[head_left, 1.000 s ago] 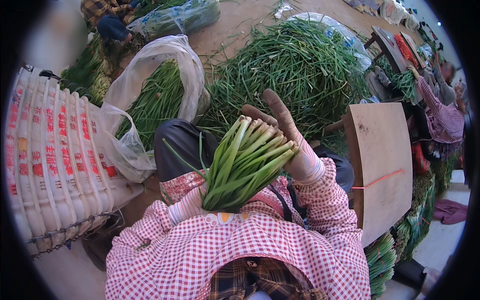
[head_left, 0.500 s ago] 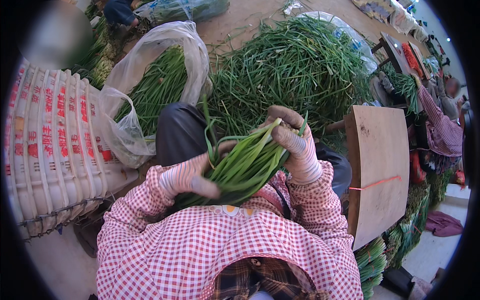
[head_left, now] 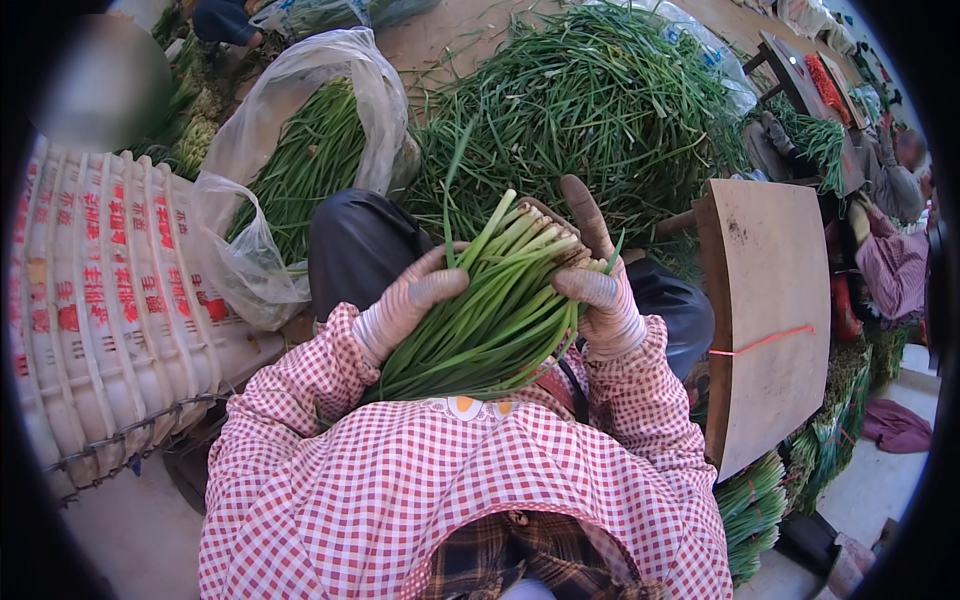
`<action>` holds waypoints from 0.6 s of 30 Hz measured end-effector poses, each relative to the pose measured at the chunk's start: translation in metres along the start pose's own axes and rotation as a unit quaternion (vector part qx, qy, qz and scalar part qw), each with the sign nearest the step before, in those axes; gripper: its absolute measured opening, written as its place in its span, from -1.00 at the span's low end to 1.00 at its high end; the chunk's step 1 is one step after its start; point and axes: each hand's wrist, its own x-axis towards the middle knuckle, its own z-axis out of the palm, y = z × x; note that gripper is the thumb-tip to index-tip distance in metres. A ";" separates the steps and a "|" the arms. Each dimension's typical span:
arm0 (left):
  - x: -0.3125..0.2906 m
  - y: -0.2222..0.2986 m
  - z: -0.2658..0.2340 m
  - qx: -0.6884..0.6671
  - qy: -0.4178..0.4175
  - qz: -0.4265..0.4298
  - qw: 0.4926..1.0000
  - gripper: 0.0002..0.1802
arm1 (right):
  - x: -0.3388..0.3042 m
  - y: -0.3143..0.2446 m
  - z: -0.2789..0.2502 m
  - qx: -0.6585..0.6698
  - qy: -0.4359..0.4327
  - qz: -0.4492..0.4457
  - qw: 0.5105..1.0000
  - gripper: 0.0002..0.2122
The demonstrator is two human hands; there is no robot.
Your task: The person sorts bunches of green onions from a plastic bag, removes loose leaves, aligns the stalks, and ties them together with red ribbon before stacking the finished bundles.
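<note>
A thick bunch of garlic chives (head_left: 475, 325) lies across my lap, its pale cut ends pointing up and away from me. My left hand (head_left: 408, 302), in a striped knit glove, is closed round the left side of the bunch, thumb on top. With its thumb against the pale ends, my right hand (head_left: 606, 300) grips the other side; the forefinger sticks up off the bunch. One long leaf stands up beside my left fingers. The fingers beneath the bunch are hidden.
A big heap of loose chives (head_left: 590, 110) lies ahead, next to a clear plastic bag (head_left: 375, 110) of chives. At left is a white slatted basket (head_left: 120, 290) with red print. A wooden board (head_left: 765, 320) with a red tie stands right. Another person (head_left: 890, 250) sits far right.
My left hand has moved up the bunch and its thumb now presses on top. My right forefinger has lifted, and the pale ends show more evenly lined up.
</note>
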 end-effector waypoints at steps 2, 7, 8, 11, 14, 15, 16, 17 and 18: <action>-0.004 -0.005 0.003 -0.034 -0.081 -0.059 0.994 -0.02 | -0.001 0.001 -0.008 -0.014 0.014 0.017 1.000 -0.07; -0.007 -0.011 -0.003 0.024 -0.050 -0.051 0.997 -0.05 | -0.002 -0.030 -0.049 -0.183 0.018 -0.012 0.983 -0.17; -0.007 -0.012 -0.001 0.030 -0.038 -0.033 0.998 -0.08 | -0.002 -0.040 -0.058 -0.167 0.028 -0.053 0.984 -0.26; -0.005 -0.018 0.004 0.059 0.013 -0.002 0.998 -0.14 | -0.001 -0.074 -0.016 -0.538 0.045 -0.086 0.837 -0.81; -0.004 -0.016 0.007 0.127 0.065 0.014 0.990 -0.18 | 0.019 -0.048 0.007 -0.790 -0.121 -0.165 0.579 -0.73; -0.005 -0.019 0.008 0.145 0.073 0.034 0.986 -0.19 | 0.022 -0.038 0.012 -0.809 -0.098 -0.125 0.566 -0.68; -0.005 -0.021 0.008 0.163 0.082 0.055 0.982 -0.19 | 0.024 -0.031 0.015 -0.826 -0.074 -0.085 0.553 -0.62; -0.005 -0.026 0.005 0.152 0.100 0.065 0.981 -0.24 | 0.027 -0.028 0.015 -0.844 -0.091 -0.057 0.525 -0.55; -0.004 -0.031 0.001 0.165 0.104 0.075 0.978 -0.26 | 0.031 -0.025 0.015 -0.834 -0.097 -0.022 0.543 -0.56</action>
